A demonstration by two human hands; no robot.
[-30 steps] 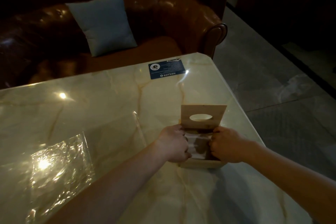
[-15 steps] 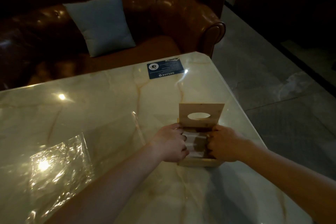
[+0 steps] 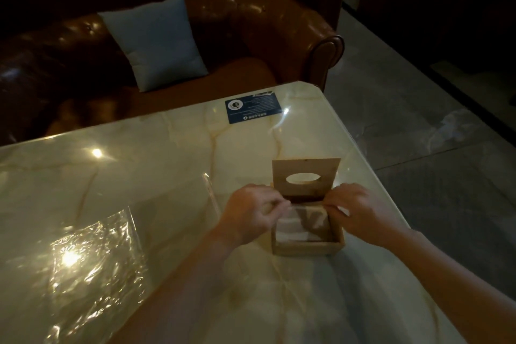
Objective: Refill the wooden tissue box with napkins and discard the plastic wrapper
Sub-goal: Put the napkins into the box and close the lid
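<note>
A square wooden tissue box (image 3: 307, 247) stands on the marble table near its right edge. Its hinged lid (image 3: 305, 169), with an oval hole, is raised upright at the far side. White napkins (image 3: 293, 227) lie inside the box. My left hand (image 3: 251, 213) is at the box's left rim, fingers pinched on the napkins' far left corner. My right hand (image 3: 360, 211) is at the right rim, fingers pinched on their far right corner. The clear plastic wrapper (image 3: 92, 257) lies flat on the table to the left, apart from both hands.
A dark blue card (image 3: 252, 107) lies near the far edge of the marble table (image 3: 156, 170). A brown leather sofa (image 3: 251, 33) with a grey cushion (image 3: 156, 42) stands behind the table. The table's right edge drops to a grey tiled floor (image 3: 418, 126).
Both hands have drawn apart from over the box's middle to its side rims, and the napkins inside are now more exposed.
</note>
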